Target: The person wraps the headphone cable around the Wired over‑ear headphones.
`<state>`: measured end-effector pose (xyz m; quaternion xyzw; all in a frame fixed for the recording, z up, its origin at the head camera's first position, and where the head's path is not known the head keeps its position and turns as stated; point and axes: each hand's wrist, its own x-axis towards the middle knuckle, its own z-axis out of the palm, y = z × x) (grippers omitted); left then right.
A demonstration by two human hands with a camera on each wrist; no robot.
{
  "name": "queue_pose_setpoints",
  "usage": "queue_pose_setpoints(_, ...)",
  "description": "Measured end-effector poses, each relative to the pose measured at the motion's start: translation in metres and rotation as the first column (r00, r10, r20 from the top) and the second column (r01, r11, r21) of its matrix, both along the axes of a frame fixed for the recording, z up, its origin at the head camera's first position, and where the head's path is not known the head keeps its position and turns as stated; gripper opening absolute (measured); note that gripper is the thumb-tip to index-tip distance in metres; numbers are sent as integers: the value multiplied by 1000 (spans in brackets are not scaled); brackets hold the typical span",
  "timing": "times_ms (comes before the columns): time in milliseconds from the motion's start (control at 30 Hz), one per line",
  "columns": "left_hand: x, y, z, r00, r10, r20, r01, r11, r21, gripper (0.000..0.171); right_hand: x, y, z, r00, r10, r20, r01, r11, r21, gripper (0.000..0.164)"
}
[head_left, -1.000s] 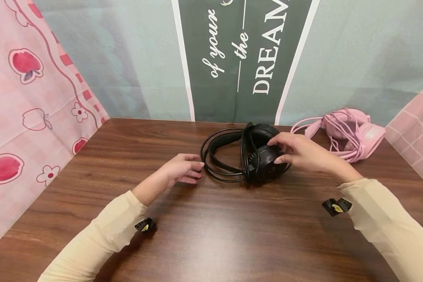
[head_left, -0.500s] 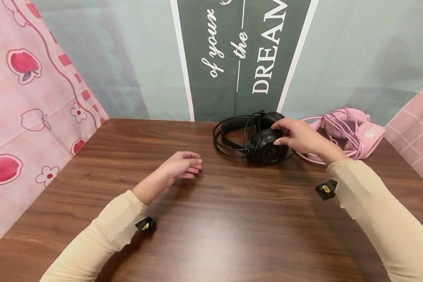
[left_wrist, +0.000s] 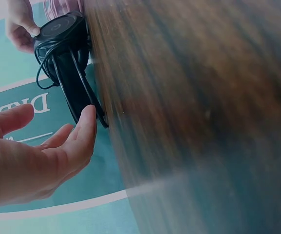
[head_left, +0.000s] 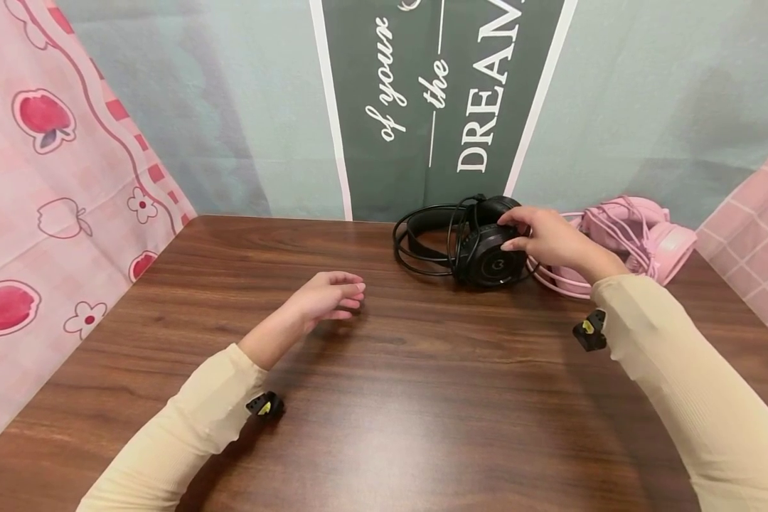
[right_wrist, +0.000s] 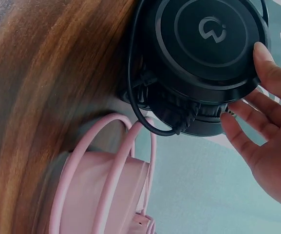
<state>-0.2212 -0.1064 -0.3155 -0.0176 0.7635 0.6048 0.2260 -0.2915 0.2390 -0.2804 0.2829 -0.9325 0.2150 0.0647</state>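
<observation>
Black over-ear headphones (head_left: 496, 259) stand near the back of the table, their cable looped around the cups and headband. My right hand (head_left: 547, 238) grips the near ear cup from its upper right side. In the right wrist view the thumb (right_wrist: 267, 63) lies on the cup's outer face, which bears a logo, while the fingers reach in behind it. Left of the headphones, my left hand (head_left: 329, 295) hovers above the table with relaxed, slightly bent fingers and nothing in them. The left wrist view shows the headband (left_wrist: 69, 83) beyond those fingertips.
Pink headphones (head_left: 672, 249) wrapped in their own cable sit just right of the black pair, partly behind my right hand. A wall cloth with lettering (head_left: 435, 107) hangs behind the brown wooden table (head_left: 422, 370). Pink cloths flank both sides.
My right hand has moved the black headphones back and to the right, away from my left hand and closer to the pink pair. The left hand has hardly shifted.
</observation>
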Motion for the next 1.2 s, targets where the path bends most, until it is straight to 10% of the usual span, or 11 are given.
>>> queue_pose_setpoints(1000, -1, 1, -3, 997, 69, -22, -69, 998, 0, 49, 21, 1, -4, 999, 17, -40, -16, 999, 42, 39)
queue_pose_setpoints(1200, 0, -1, 0, 990, 5, -141, -30, 983, -179, 58, 34, 5, -10, 1000, -18, 2, 18, 999, 28, 41)
